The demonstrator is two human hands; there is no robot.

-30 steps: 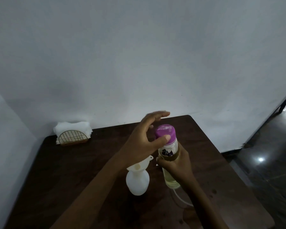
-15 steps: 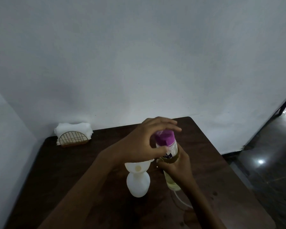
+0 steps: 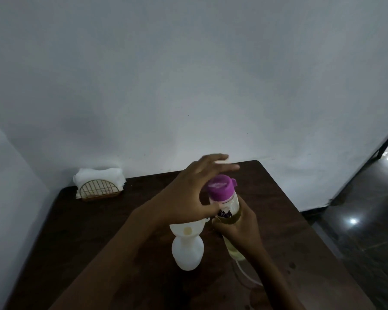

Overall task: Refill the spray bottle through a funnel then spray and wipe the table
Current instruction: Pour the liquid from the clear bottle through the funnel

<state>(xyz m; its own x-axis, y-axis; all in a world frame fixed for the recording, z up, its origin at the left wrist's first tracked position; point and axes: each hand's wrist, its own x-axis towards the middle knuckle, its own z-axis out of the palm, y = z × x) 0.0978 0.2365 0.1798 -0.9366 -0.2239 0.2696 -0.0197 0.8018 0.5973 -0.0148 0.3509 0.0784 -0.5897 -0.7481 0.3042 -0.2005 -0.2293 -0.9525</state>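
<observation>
Our right hand (image 3: 235, 229) clamps round the clear plastic refill bottle of yellowish liquid (image 3: 230, 204) to steady it; our left hand (image 3: 188, 193) hovers, fingers spread, closed on nothing, probably to open the purple cap (image 3: 221, 189). The bottle's long axis leans, cap up and away from us, just beside the white funnel (image 3: 186, 230) seated in the white spray bottle (image 3: 187, 253) on the dark tabletop (image 3: 99, 231).

The room is dim and a bit grey. The wall (image 3: 188, 74) is brightest in the middle and darker at the corners. A small white light spot shines on the floor (image 3: 367, 233). The left hand (image 3: 188, 193) has blurry fingertips. The table (image 3: 87, 231) edges bend, maybe from the wide lens
</observation>
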